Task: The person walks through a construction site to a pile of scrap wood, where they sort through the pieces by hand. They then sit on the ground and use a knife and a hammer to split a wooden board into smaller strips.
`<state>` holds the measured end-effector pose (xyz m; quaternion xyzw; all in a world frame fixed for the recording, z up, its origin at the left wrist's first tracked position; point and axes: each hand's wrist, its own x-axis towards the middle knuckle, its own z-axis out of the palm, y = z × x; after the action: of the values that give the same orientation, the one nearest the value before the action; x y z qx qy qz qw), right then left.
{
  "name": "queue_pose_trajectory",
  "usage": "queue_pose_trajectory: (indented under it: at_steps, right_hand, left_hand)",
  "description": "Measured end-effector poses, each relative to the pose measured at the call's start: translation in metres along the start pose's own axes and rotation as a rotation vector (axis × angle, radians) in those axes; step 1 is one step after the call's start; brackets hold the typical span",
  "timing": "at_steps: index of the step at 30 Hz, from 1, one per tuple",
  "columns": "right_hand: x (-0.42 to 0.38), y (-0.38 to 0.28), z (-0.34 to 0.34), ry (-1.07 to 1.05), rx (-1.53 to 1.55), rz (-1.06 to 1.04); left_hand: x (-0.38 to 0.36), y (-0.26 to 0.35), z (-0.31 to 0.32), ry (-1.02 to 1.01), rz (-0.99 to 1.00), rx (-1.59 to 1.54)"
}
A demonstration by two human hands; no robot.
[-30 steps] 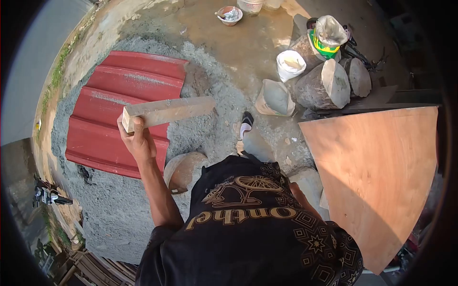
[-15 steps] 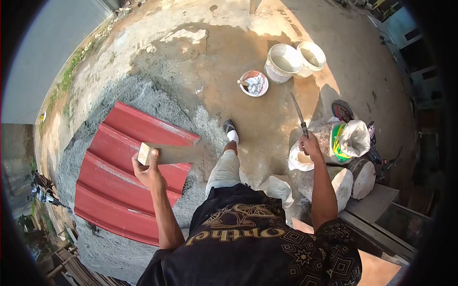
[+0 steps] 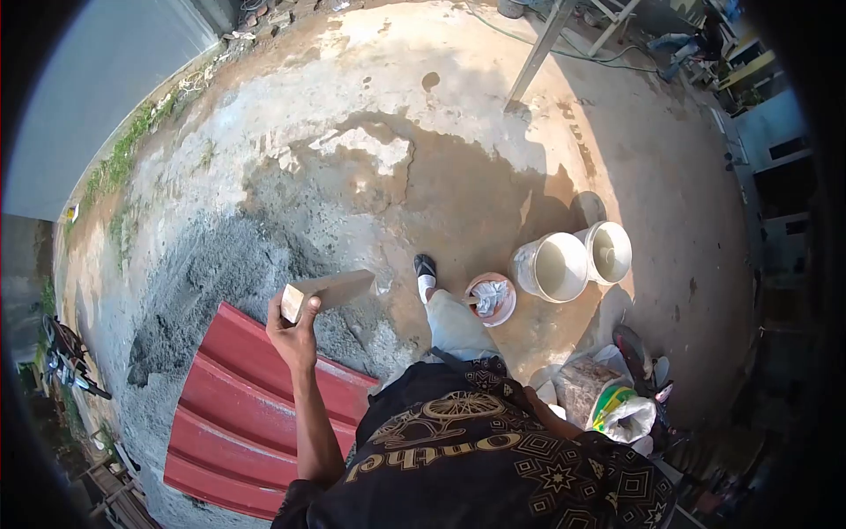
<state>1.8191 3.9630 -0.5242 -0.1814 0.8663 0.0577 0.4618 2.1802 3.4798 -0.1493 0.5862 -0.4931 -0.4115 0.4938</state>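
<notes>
My left hand (image 3: 295, 335) is closed around one end of a rectangular wooden block (image 3: 335, 291), thumb on the near side. It holds the block in the air over the grey mortar-like heap (image 3: 211, 273) and the upper edge of a red corrugated sheet (image 3: 238, 397). Of my right arm only a stretch of forearm (image 3: 557, 413) shows, low beside the shirt; the hand itself is hidden behind my body, and so is anything in it.
A small pink tub (image 3: 506, 313) with crumpled white material stands by my foot. Next to it are a white bucket (image 3: 526, 264) and a second bucket (image 3: 627, 256). An open sack (image 3: 627, 418) lies at right. A wooden post (image 3: 538, 57) rises at the back.
My view has shifted forward, so the floor things appear lower. My right hand, earlier out front gripping a long-bladed knife, has drawn back out of sight. My left hand still holds the block.
</notes>
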Motion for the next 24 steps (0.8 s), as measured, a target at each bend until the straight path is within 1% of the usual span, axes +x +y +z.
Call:
queue_pose_trajectory:
  at_steps: [1,2,3,4,5,6,7,8,9,10,11,12,13,14,16,17,18,19,20,21,22,23,24]
  right_hand:
    - [0.039,0.001,-0.002,-0.087,0.116,0.086]
    - [0.044,-0.062,-0.045,-0.120,0.187,0.092]
    - [0.075,-0.109,-0.077,-0.120,0.233,0.058]
    - [0.065,-0.194,-0.139,-0.115,0.285,-0.009]
    - [0.043,-0.262,-0.220,-0.332,0.562,0.051]
    - [0.027,-0.350,-0.278,-0.337,0.455,0.054]
    - [0.036,-0.412,-0.322,-0.298,0.413,-0.072]
    - [0.052,-0.469,-0.355,-0.117,0.247,-0.168]
    - [0.053,-0.529,-0.394,-0.072,0.348,-0.168]
    - [0.082,-0.577,-0.425,-0.047,0.342,-0.274]
    - [0.084,-0.632,-0.463,-0.156,0.496,-0.348]
    - [0.077,-0.686,-0.496,-0.126,0.516,-0.448]
    - [0.078,-0.734,-0.520,-0.094,0.542,-0.542]
    - [0.099,-0.773,-0.541,-0.068,0.473,-0.605]
    - [0.146,-0.837,-0.556,0.219,0.363,-0.745]
    - [0.162,-0.858,-0.552,0.227,0.388,-0.719]
    - [0.171,-0.881,-0.555,0.270,0.338,-0.654]
    - [0.183,-0.904,-0.563,0.309,0.266,-0.600]
    - [0.185,-0.912,-0.557,0.190,0.391,-0.503]
    - [0.188,-0.912,-0.550,0.146,0.403,-0.500]
    - [0.162,-0.923,-0.555,0.089,0.399,-0.401]
    - [0.177,-0.913,-0.548,-0.002,0.362,-0.280]
    - [0.189,-0.903,-0.537,-0.078,0.411,-0.197]
  left_hand:
    - [0.015,-0.006,0.000,0.016,0.000,0.057]
    - [0.045,-0.008,0.011,0.038,0.036,0.088]
    - [0.073,-0.010,0.024,0.070,0.059,0.107]
    - [0.090,-0.013,0.032,0.097,0.057,0.142]
    - [0.108,-0.023,0.040,0.160,0.028,0.177]
    - [0.127,-0.015,0.042,0.161,0.029,0.190]
    - [0.145,-0.007,0.048,0.154,0.018,0.249]
    - [0.164,-0.001,0.057,0.152,0.007,0.297]
    - [0.184,0.011,0.064,0.133,0.024,0.247]
    - [0.206,0.010,0.074,0.145,0.025,0.243]
    - [0.231,0.007,0.081,0.191,-0.017,0.261]
    - [0.255,0.002,0.083,0.231,-0.060,0.290]
    - [0.280,-0.016,0.084,0.246,-0.070,0.346]
    - [0.307,-0.028,0.091,0.240,-0.062,0.346]
    - [0.366,-0.050,0.111,0.220,-0.073,0.332]
    - [0.398,-0.070,0.123,0.261,-0.026,0.376]
    - [0.444,-0.077,0.138,0.231,-0.020,0.370]
    - [0.486,-0.081,0.159,0.180,-0.070,0.406]
    - [0.502,-0.080,0.172,0.136,-0.160,0.462]
    - [0.533,-0.082,0.187,0.099,-0.162,0.519]
    - [0.556,-0.087,0.194,0.098,-0.168,0.535]
    - [0.584,-0.093,0.201,0.018,-0.150,0.597]
    - [0.623,-0.101,0.215,-0.063,-0.115,0.647]
